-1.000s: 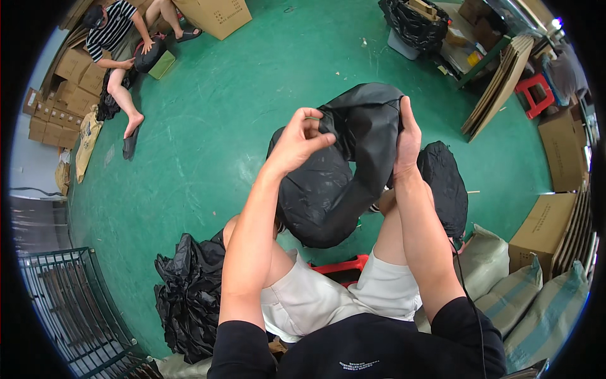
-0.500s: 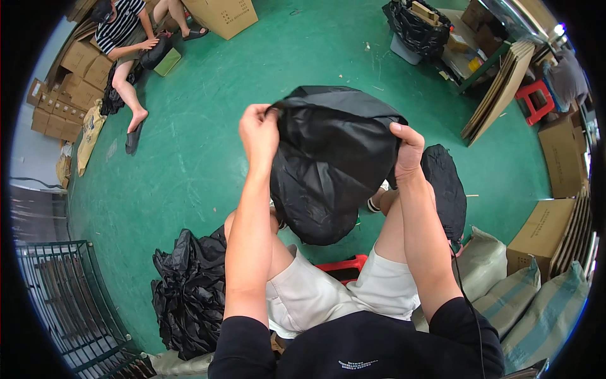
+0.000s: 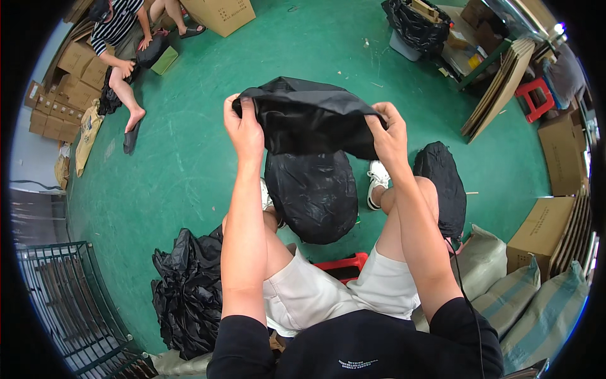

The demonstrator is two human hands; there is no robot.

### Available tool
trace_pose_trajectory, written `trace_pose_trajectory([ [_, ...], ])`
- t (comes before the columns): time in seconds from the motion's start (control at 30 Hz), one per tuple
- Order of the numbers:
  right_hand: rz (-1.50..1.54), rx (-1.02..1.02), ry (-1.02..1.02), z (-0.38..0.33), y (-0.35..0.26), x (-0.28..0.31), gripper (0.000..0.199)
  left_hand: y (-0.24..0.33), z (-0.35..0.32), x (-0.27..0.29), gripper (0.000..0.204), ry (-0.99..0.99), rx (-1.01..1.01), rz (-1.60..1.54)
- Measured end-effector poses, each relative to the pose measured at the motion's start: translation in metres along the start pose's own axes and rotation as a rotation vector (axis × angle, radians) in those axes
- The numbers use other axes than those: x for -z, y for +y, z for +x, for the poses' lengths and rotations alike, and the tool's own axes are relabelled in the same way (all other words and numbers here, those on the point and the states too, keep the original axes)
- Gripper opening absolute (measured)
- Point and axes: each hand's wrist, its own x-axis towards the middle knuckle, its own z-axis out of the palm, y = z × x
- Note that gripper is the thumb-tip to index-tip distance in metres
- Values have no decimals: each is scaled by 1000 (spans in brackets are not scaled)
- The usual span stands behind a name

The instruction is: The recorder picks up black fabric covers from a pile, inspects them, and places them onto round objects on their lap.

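A piece of thin black fabric is stretched between my two hands, its upper edge folded over. My left hand pinches its left end, thumb in front. At the opposite end, my right hand grips the cloth between thumb and fingers. Below it, an oval black fabric bundle lies on the floor between my feet, its top partly hidden by the cloth. Beside my right leg rests a longer black bundle. A heap of crumpled black fabric lies by my left leg.
A red stool shows between my thighs. Woven sacks and cartons stand on the right, a metal rack on the left. A person in a striped shirt sits at the far left. A black-lined bin stands at the back.
The cloth has gone from hanging over the bundle to being lifted and gathered higher, uncovering more of the bundle. Both hands have shifted left. The other person's hands have moved apart.
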Motion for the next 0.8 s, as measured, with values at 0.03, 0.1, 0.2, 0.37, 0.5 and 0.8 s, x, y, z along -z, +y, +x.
trace_pose_trajectory([
  [0.03, 1, -2, -2, -1, -7, -2, 14, 0, -1, 0, 13, -49, -4, -4],
  [0.1, -23, -202, -70, -4, -25, 1, 22, -2, -2, -1, 14, -66, 14, -48],
  [0.2, -73, -123, -80, -2, -13, -1, 15, 8, -5, -10, 22, -180, 99, -109],
  [0.37, 25, -169, -123, 0, 0, -4, 6, 1, -2, 2, 21, -279, 191, -130],
  [0.5, 251, -390, -197, 4, 4, 9, 7, 6, -4, -7, 28, -275, 201, -60],
  [0.8, 396, -439, -44, 6, -8, 10, 8, 26, -7, -1, 21, -576, 374, 91],
])
